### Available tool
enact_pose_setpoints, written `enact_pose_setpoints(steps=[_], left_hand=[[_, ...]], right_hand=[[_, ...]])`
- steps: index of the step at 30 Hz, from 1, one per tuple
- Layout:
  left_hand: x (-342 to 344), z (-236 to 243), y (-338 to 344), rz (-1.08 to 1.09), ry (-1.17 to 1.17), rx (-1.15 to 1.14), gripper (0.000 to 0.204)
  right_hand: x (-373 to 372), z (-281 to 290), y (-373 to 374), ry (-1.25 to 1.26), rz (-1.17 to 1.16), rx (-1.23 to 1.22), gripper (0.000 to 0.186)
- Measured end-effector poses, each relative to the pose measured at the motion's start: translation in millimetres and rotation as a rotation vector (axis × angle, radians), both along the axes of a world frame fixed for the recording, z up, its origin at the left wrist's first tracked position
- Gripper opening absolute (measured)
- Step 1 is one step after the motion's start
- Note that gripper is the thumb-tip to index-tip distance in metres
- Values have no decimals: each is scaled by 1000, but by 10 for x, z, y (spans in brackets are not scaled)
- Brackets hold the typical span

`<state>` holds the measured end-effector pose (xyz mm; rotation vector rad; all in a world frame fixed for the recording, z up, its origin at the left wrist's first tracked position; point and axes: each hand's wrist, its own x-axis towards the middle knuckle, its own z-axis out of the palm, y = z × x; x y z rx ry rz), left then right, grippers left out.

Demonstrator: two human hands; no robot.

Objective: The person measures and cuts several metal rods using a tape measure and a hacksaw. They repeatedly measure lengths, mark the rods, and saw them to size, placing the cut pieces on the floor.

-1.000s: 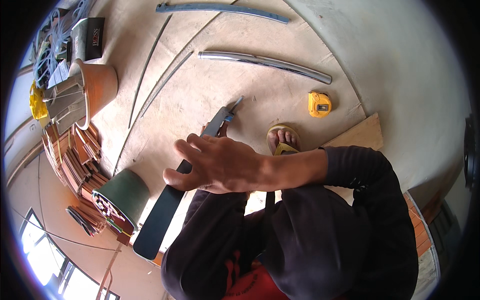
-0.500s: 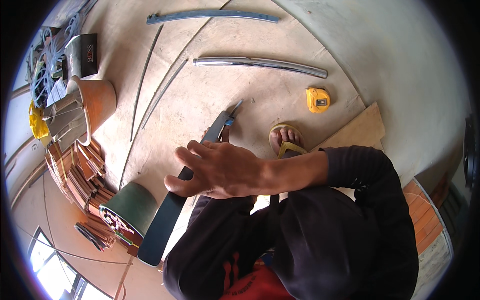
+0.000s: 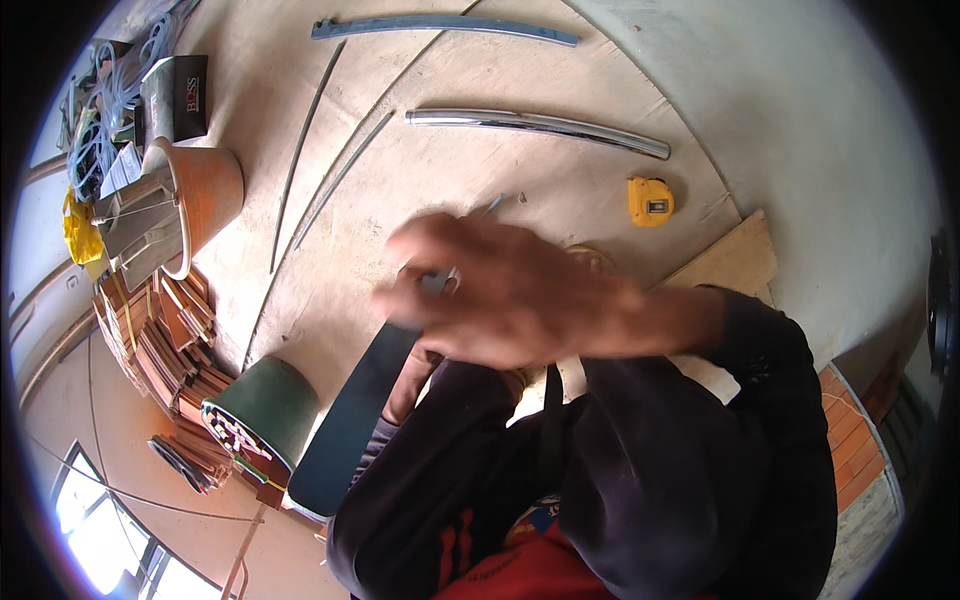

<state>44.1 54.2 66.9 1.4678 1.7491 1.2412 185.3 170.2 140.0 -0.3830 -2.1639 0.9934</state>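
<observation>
Close in, dark-trousered knees (image 3: 660, 480) rise just nearer than the grip, with red cloth (image 3: 500, 570) between them. A long, dark, flat bar (image 3: 350, 430) runs slantwise, its broad end toward the lower left and its upper part beneath the right hand (image 3: 510, 290). That hand is blurred; its thumb and forefinger stand apart with a grey patch between them, and I cannot tell whether the grip is clamped on the bar. The left hand (image 3: 420, 362) is mostly hidden behind the bar and the right hand, so its grip cannot be told either. A slim bluish rod (image 3: 495, 204) pokes out just past the right grip.

Left of the grip stand a green bucket (image 3: 275, 400) holding thin pieces, then stacked reddish-brown strips (image 3: 180, 350). Beyond and right of the grip, a yellow tape measure (image 3: 652, 203) sits on the floor (image 3: 450, 80). Farther ahead lie a shiny chrome tube (image 3: 540, 130) and, farthest, a blue-grey bar (image 3: 440, 30). Far left, beyond the grip, an orange bucket (image 3: 215, 195) lies tipped.
</observation>
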Motion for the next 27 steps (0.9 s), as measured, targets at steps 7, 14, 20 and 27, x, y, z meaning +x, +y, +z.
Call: enact_pose_setpoints(steps=[7, 14, 20, 27], left_hand=[[-43, 52, 66, -242, 66, 18, 44], [-69, 66, 16, -223, 85, -23, 42], [-78, -21, -31, -212, 18, -22, 42], [-114, -77, -48, -204, 41, -2, 39]], right_hand=[[1421, -1318, 1031, -997, -544, 257, 51], [1705, -1524, 824, -1028, -304, 218, 37], [1669, -1036, 928, -919, -351, -111, 31], [1503, -53, 1114, -309, -397, -824, 24]])
